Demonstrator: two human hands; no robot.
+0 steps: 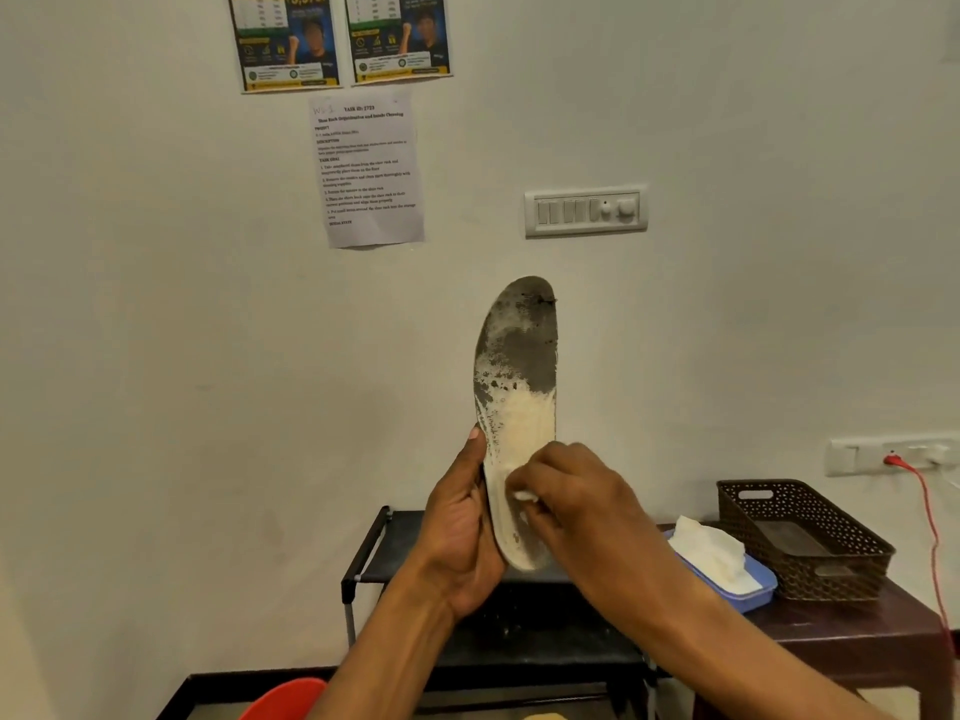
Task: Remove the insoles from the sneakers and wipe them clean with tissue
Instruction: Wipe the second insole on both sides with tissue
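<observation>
Head view: a worn insole [517, 376] is held upright, its heel end clasped in the left grip [457, 530], whose thumb is laid along the near edge. The right grip [582, 501] is clenched round a small wad of tissue [523, 495], which is pressed against the pale lower face just beside the left grip. The long toe end stands free well above both grips and is still coated in dark grime. Because support is given only at the heel, the toe end could be bent away once wiping is carried upward, so that little pressure would be delivered and the insole might be twisted out of the left grip. The top layer looks flaked and worn through, so more of it could be torn off by hard rubbing, and the small wad could be shredded or quickly soiled. Fresh sheets are offered by a blue tissue pack [717, 563] on the bench [831, 631], below and to the right of the right grip. The sneakers themselves are not seen.
</observation>
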